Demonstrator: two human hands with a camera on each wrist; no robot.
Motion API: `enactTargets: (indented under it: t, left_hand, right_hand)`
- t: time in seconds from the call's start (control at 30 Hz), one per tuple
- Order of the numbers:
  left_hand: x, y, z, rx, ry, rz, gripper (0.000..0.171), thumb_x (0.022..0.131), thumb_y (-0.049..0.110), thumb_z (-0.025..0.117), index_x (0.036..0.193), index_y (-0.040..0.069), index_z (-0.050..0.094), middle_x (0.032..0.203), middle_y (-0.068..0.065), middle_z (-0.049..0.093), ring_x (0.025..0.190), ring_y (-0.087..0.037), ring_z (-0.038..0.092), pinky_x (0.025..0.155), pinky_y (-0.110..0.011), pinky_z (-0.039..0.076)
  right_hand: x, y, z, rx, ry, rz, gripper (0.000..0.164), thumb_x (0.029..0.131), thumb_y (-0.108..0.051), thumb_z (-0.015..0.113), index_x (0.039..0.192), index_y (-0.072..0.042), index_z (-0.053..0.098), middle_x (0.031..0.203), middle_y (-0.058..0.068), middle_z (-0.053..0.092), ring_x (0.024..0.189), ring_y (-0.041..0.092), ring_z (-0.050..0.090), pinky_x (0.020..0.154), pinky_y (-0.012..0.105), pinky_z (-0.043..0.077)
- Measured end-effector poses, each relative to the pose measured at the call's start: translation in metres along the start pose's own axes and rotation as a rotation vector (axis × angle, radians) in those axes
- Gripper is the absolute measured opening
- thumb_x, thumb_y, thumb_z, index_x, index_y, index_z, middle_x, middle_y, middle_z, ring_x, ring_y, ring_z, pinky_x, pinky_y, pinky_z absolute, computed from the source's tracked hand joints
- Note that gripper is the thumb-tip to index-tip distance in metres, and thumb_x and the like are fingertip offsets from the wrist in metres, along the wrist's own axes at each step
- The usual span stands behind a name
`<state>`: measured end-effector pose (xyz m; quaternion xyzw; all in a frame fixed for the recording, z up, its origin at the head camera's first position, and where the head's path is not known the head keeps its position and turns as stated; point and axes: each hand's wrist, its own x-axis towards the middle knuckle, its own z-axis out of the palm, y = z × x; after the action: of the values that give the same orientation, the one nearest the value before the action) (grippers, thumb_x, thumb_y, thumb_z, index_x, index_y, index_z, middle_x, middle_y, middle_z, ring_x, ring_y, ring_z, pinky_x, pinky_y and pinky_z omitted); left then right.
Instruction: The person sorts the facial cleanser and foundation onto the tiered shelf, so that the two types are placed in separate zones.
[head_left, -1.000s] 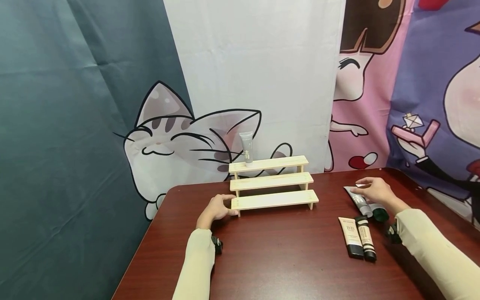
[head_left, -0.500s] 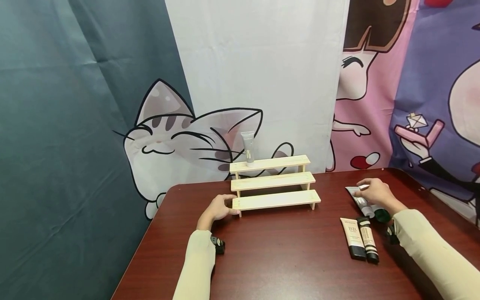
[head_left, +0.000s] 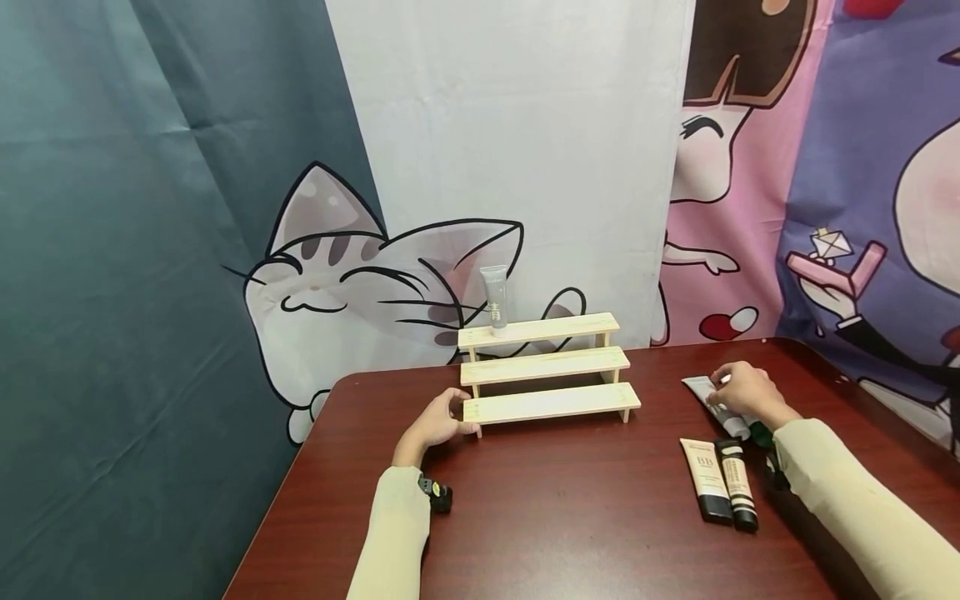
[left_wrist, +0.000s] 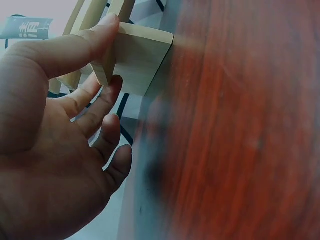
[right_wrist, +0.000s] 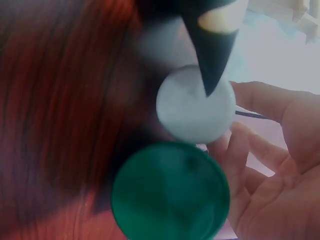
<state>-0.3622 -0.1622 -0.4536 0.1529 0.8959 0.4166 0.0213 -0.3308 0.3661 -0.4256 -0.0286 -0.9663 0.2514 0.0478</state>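
Observation:
My left hand (head_left: pixel 437 419) pinches the left end of the lowest board of a three-step wooden display rack (head_left: pixel 551 404), thumb on one face and fingertips at the other. On the right, my right hand (head_left: pixel 750 389) grips a grey squeeze tube (head_left: pixel 723 417) between thumb and fingers. The tube's pale round cap (right_wrist: pixel 192 115) faces the right wrist camera. Close beside it is a green-capped tube (right_wrist: pixel 170 195), its body mostly hidden by the hand. Upright on the top step, near its left end, stands a clear grey tube (head_left: pixel 496 296).
Nearer on the dark red table (head_left: pixel 570 517) lie a beige BB cream tube (head_left: pixel 707 479) with a black cap and a slim striped tube (head_left: pixel 737 483), side by side. A cartoon-printed cloth backdrop (head_left: pixel 585 150) hangs behind the table.
My right hand has closed in on the grey tube, which has shifted slightly left, away from the green-capped one. My left hand keeps its hold on the rack.

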Motion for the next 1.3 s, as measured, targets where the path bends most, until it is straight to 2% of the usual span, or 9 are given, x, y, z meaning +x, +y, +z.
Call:
enactTargets:
  t: [0.17,0.4,0.6,0.73,0.97,1.13,1.3]
  left_hand:
    - [0.001,0.0,-0.003,-0.005,0.018,0.011,0.053,0.075,0.013,0.086,0.119,0.003,0.059,0.118,-0.014,0.061,0.085,-0.023,0.052,0.076,-0.035,0.043]
    - [0.001,-0.001,-0.007,-0.008,0.028,0.026,0.052,0.075,0.013,0.086,0.119,0.002,0.06,0.119,-0.015,0.061,0.083,-0.024,0.052,0.075,-0.036,0.044]
    - [-0.003,0.0,-0.01,0.075,0.055,0.034,0.053,0.073,0.015,0.087,0.119,0.004,0.063,0.124,-0.016,0.06,0.102,-0.032,0.056,0.09,-0.046,0.045]
    - [-0.005,0.001,-0.008,0.123,0.063,0.043,0.053,0.073,0.018,0.088,0.119,0.006,0.065,0.127,-0.015,0.06,0.114,-0.034,0.052,0.098,-0.051,0.041]
    - [-0.005,0.002,-0.001,0.145,0.053,0.033,0.052,0.074,0.017,0.088,0.12,0.007,0.066,0.13,-0.016,0.061,0.126,-0.038,0.048,0.106,-0.053,0.036]
    - [-0.007,0.001,0.002,0.165,0.057,0.032,0.053,0.073,0.02,0.088,0.12,0.009,0.067,0.13,-0.016,0.061,0.125,-0.039,0.047,0.106,-0.053,0.036]
    - [-0.005,0.004,0.003,0.176,0.062,0.013,0.053,0.073,0.02,0.089,0.12,0.009,0.067,0.13,-0.015,0.061,0.123,-0.038,0.047,0.105,-0.053,0.037]
  right_hand:
    - [0.005,-0.008,-0.002,-0.016,-0.03,-0.016,0.046,0.074,-0.021,0.082,0.11,0.004,0.068,0.1,0.026,0.067,0.077,0.032,0.058,0.057,0.036,0.043]
    - [0.013,-0.01,-0.004,-0.018,-0.033,-0.103,0.044,0.072,-0.017,0.084,0.104,0.009,0.068,0.096,0.023,0.068,0.08,0.033,0.058,0.064,0.035,0.044]
    - [0.013,-0.012,0.003,-0.019,-0.091,-0.132,0.045,0.073,-0.019,0.083,0.107,0.007,0.068,0.103,0.028,0.066,0.085,0.036,0.059,0.07,0.042,0.049]
    - [0.011,-0.011,0.006,-0.015,-0.127,-0.118,0.048,0.076,-0.019,0.08,0.114,0.008,0.065,0.11,0.031,0.063,0.088,0.037,0.059,0.073,0.048,0.049]
    - [0.006,-0.009,0.013,-0.003,-0.072,-0.153,0.048,0.073,-0.014,0.081,0.112,0.011,0.064,0.107,0.032,0.063,0.089,0.04,0.058,0.078,0.052,0.048]
    - [0.004,-0.008,0.017,0.016,-0.043,-0.176,0.049,0.073,-0.012,0.08,0.113,0.012,0.063,0.11,0.035,0.062,0.093,0.044,0.058,0.08,0.056,0.047]
    - [0.001,-0.006,0.019,0.032,0.023,-0.215,0.049,0.074,-0.013,0.079,0.114,0.01,0.063,0.104,0.031,0.065,0.088,0.039,0.061,0.073,0.049,0.048]
